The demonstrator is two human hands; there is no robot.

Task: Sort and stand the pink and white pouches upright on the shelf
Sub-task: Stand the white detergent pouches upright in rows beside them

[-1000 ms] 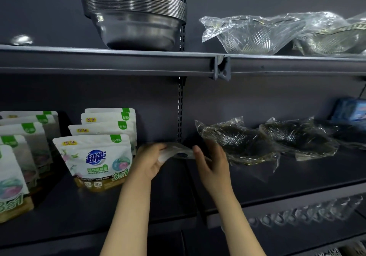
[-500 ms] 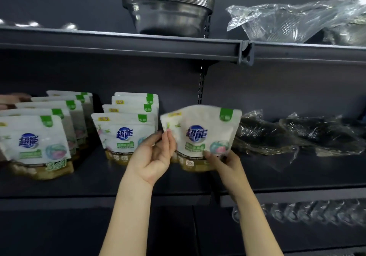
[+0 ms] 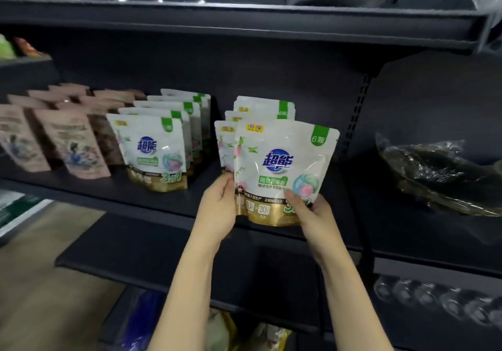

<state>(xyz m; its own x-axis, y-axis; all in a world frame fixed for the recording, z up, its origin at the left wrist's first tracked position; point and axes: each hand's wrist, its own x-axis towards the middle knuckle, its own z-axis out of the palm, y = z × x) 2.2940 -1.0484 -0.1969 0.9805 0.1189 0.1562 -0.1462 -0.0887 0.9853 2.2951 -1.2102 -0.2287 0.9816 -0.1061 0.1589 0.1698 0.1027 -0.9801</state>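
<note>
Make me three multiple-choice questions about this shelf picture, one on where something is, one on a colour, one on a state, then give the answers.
1. Where do the pink pouches stand?
A. left of the white rows
B. right of the wrapped dark bowl
C. on the top shelf

2. What colour is the bottom band of the held pouch?
A. red
B. gold
C. blue

3. How is the held pouch handled?
A. lying flat, untouched
B. pinched by one hand only
C. upright, gripped by both hands

Answers: 1 A, they sit at the shelf's left end, beyond the white pouches. 2 B, the band under the print is gold. 3 C, the left hand and right hand grip its lower corners.
</note>
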